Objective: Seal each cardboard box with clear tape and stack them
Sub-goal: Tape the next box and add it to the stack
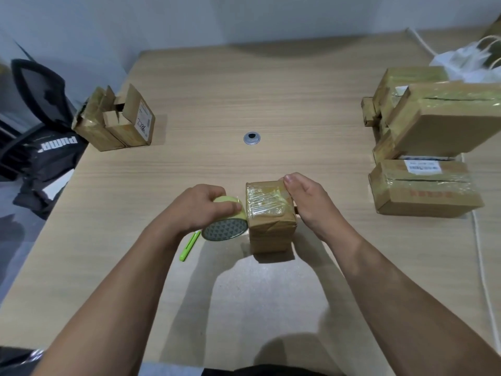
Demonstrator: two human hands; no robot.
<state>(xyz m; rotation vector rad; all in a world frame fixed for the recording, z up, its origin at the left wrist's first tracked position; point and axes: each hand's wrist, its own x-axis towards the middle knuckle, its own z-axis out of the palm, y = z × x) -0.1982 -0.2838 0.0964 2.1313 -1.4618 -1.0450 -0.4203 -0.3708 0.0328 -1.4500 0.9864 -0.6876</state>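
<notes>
box (271,226) upright | left fingers (230,207) clamp tape roll (225,229) | right fingers (292,183) clamp box

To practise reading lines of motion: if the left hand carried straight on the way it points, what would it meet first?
Probably the small cardboard box: the left hand grips the tape roll beside the box's left face, pointing at it. Whether they touch is unclear.

Your left hand (202,203) and right hand (311,202) are bare, and so are both forearms (130,267) down to the lower edge. Below your hands, between the arms, a strip of dark clothing (271,370) shows.
</notes>
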